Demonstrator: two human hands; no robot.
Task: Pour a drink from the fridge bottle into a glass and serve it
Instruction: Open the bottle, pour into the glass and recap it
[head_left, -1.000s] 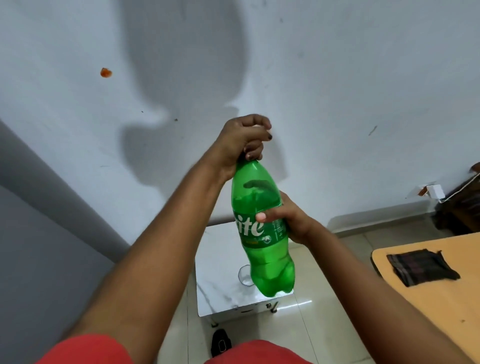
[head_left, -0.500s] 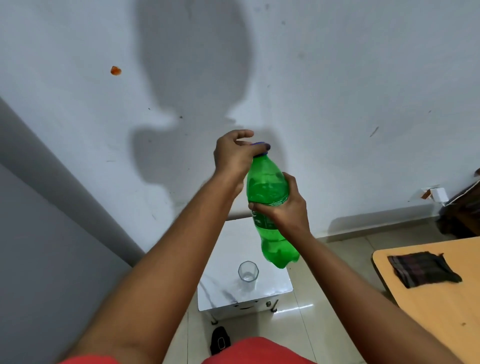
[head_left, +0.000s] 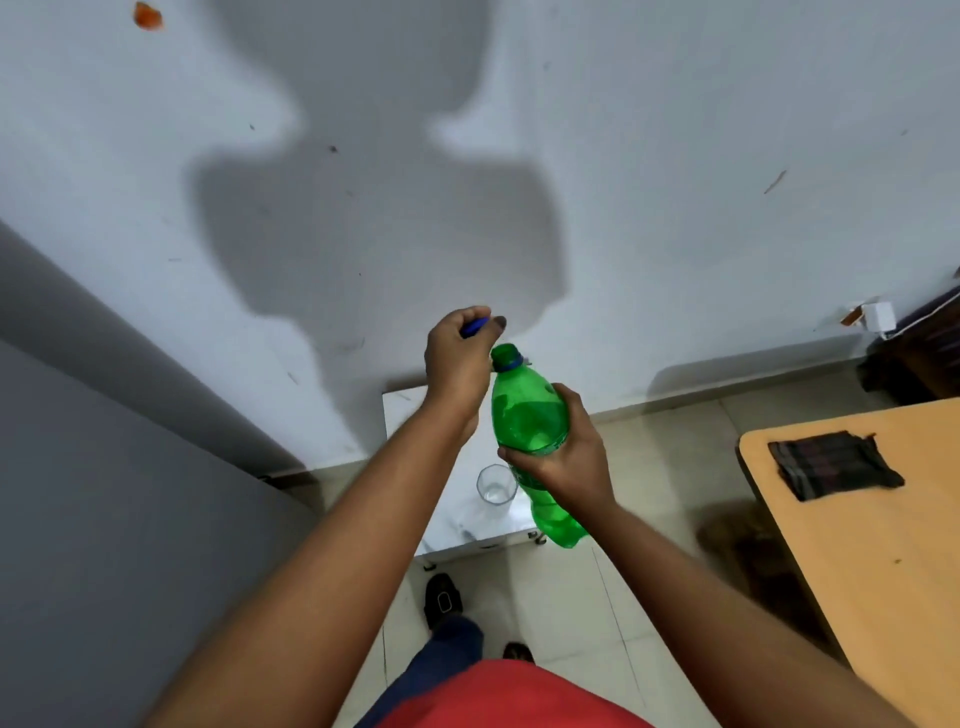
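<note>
Both hands are raised in front of the chest: the right hand is wrapped around the middle of the green bottle, and the left hand is pinched closed on the blue cap, held just up and left of the bottle's mouth and clear of it. Behind them a pale, lightly scuffed wall fills the upper view, with the person's shadow cast on it. At the right edge, a tan wooden worktop with a rounded corner carries a dark, crumpled cloth near its far end. A small white marble-patterned worktop, square-cornered, stands against the wall below the hands, with tiled floor open between the two worktops. The bottle is smooth translucent plastic, held in the air above the small worktop's right side; its long axis tilts, the uncapped neck pointing up and away to the left, the lobed base hanging lower right past the worktop's front corner. A clear faceted glass stands upright on the small worktop, seen just left of the bottle's lower half and apart from it, and it looks empty.
</note>
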